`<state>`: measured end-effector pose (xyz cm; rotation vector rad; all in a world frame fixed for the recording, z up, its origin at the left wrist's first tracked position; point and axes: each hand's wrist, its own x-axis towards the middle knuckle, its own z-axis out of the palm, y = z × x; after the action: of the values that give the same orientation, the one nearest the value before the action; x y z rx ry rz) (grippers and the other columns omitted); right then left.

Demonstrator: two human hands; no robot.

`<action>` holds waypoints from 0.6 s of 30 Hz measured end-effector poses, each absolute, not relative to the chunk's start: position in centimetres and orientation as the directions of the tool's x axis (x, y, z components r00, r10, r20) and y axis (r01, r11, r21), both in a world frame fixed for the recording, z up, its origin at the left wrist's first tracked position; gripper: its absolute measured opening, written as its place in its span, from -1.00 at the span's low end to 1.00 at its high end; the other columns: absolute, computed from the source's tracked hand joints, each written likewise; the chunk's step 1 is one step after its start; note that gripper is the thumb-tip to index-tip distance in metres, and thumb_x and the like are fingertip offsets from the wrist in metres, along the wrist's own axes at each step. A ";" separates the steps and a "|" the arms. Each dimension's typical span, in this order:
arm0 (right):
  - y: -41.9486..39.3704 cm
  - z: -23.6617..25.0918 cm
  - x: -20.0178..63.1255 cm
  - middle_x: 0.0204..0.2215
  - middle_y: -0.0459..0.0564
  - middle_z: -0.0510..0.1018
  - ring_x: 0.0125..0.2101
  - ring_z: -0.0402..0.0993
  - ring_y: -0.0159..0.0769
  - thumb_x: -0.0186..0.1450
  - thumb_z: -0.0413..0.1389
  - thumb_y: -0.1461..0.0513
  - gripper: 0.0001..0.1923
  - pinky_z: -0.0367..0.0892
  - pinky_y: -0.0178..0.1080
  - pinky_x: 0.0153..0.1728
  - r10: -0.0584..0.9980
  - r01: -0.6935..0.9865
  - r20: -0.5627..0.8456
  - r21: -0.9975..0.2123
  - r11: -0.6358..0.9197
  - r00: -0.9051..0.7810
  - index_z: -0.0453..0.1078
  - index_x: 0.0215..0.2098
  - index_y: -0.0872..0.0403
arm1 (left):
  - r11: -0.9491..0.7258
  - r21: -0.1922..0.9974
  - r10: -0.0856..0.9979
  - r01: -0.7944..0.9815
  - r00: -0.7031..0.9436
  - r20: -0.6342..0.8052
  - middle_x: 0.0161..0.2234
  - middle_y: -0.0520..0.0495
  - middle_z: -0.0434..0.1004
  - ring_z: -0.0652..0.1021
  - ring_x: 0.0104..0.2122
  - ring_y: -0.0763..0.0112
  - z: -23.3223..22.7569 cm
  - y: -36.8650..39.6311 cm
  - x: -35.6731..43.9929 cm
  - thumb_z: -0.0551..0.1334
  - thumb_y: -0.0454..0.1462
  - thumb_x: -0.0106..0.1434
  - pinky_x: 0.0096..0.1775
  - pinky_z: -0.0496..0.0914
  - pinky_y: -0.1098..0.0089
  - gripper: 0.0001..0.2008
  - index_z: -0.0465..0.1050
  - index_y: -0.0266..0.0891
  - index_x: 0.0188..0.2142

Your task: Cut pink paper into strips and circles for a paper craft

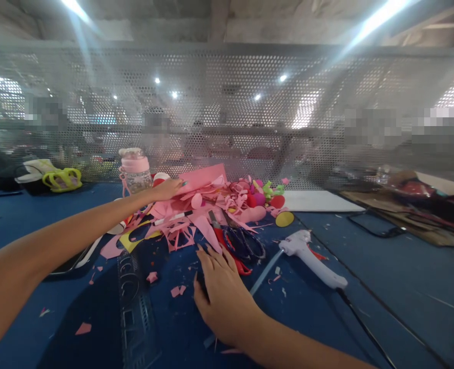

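Note:
My left hand reaches across to the back of a heap of pink scraps. Its fingers are together at the left edge of a pink sheet and appear to grip it; the thumb is hard to make out. My right hand rests palm down on the blue table, fingers apart and holding nothing. Its fingertips lie by a pointed pink strip and red-handled scissors. Dark blue scissors handles lie just beyond. A marker lies on the scraps.
A white glue gun with a cable lies to the right. A clear stencil ruler is at front left, near a phone. Behind stand a pink-lidded bottle and a perforated metal screen. White board lies back right.

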<state>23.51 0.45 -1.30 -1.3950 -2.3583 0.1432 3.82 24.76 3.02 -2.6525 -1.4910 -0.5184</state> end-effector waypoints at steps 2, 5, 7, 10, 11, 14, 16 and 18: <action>0.5 -1.3 23.5 0.06 0.22 0.35 0.12 0.15 -0.10 0.27 -0.14 0.27 -0.54 -0.09 0.01 0.16 0.857 0.818 0.287 -0.280 0.502 -0.428 0.22 0.10 0.28 | -0.449 0.143 0.831 0.882 0.354 0.429 -0.26 -0.32 0.49 0.51 -0.25 0.17 3.4 24.7 3.4 -0.13 -0.25 0.32 -0.19 0.29 0.28 -0.67 0.31 -0.38 -0.14; 0.5 -1.4 23.6 0.06 0.21 0.36 0.11 0.17 -0.10 0.27 -0.14 0.27 -0.54 -0.08 0.01 0.16 0.854 0.815 0.293 -0.281 0.506 -0.430 0.22 0.10 0.27 | -0.356 0.195 0.806 0.914 0.195 0.558 -0.26 -0.31 0.48 0.50 -0.23 0.15 4.0 24.3 3.0 -0.20 -0.27 0.34 -0.18 0.29 0.26 -0.64 0.21 -0.37 -0.03; 0.5 -1.4 23.6 0.05 0.22 0.36 0.11 0.17 -0.10 0.27 -0.14 0.27 -0.54 -0.08 0.01 0.16 0.854 0.815 0.294 -0.281 0.506 -0.429 0.22 0.10 0.27 | -0.332 0.220 0.781 0.917 0.136 0.610 -0.20 -0.30 0.46 0.49 -0.17 0.15 4.2 24.2 2.9 -0.21 -0.28 0.34 -0.14 0.28 0.26 -0.63 0.11 -0.36 0.05; 0.5 -1.5 23.6 0.05 0.23 0.37 0.11 0.17 -0.10 0.27 -0.14 0.27 -0.54 -0.08 0.02 0.16 0.850 0.815 0.302 -0.272 0.512 -0.433 0.22 0.10 0.28 | -0.403 0.199 0.708 0.893 0.166 0.686 0.02 -0.29 0.32 0.38 0.00 0.20 4.3 23.9 3.1 -0.18 -0.32 0.33 -0.02 0.21 0.29 -0.59 -0.06 -0.32 0.16; 0.5 -1.5 23.6 0.05 0.22 0.37 0.11 0.17 -0.10 0.27 -0.13 0.27 -0.54 -0.08 0.02 0.16 0.848 0.814 0.306 -0.269 0.514 -0.434 0.22 0.10 0.27 | -0.453 0.154 0.683 0.878 0.231 0.693 0.08 -0.27 0.26 0.34 0.05 0.22 4.2 23.8 3.3 -0.16 -0.34 0.31 0.01 0.20 0.29 -0.57 -0.08 -0.28 0.18; 0.5 -1.5 23.6 0.05 0.21 0.37 0.11 0.17 -0.11 0.27 -0.13 0.27 -0.55 -0.09 0.01 0.17 0.845 0.813 0.309 -0.267 0.518 -0.437 0.23 0.09 0.27 | -0.553 -0.033 0.688 0.833 0.478 0.546 0.11 -0.23 0.21 0.32 0.06 0.19 3.8 23.4 3.8 -0.09 -0.42 0.25 -0.02 0.24 0.25 -0.52 0.05 -0.19 0.16; 0.5 -1.4 23.6 0.05 0.21 0.37 0.11 0.17 -0.11 0.26 -0.13 0.27 -0.54 -0.10 0.00 0.17 0.844 0.810 0.307 -0.271 0.520 -0.439 0.23 0.09 0.28 | -0.550 -0.104 0.741 0.829 0.542 0.396 0.04 -0.24 0.28 0.38 0.00 0.14 3.5 23.1 4.3 -0.01 -0.40 0.21 -0.07 0.28 0.24 -0.57 0.22 -0.22 0.08; 0.5 -1.3 23.6 0.04 0.22 0.37 0.10 0.17 -0.11 0.26 -0.13 0.27 -0.54 -0.10 -0.01 0.17 0.846 0.809 0.304 -0.278 0.518 -0.437 0.22 0.10 0.29 | -0.539 -0.124 0.769 0.833 0.546 0.333 -0.02 -0.25 0.34 0.40 -0.04 0.10 3.2 23.1 4.8 0.08 -0.33 0.16 -0.06 0.28 0.23 -0.64 0.35 -0.26 -0.03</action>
<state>23.59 0.52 -1.35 -1.3621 -2.3591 0.1262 4.81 23.14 3.24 -2.5179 -1.3356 -0.3474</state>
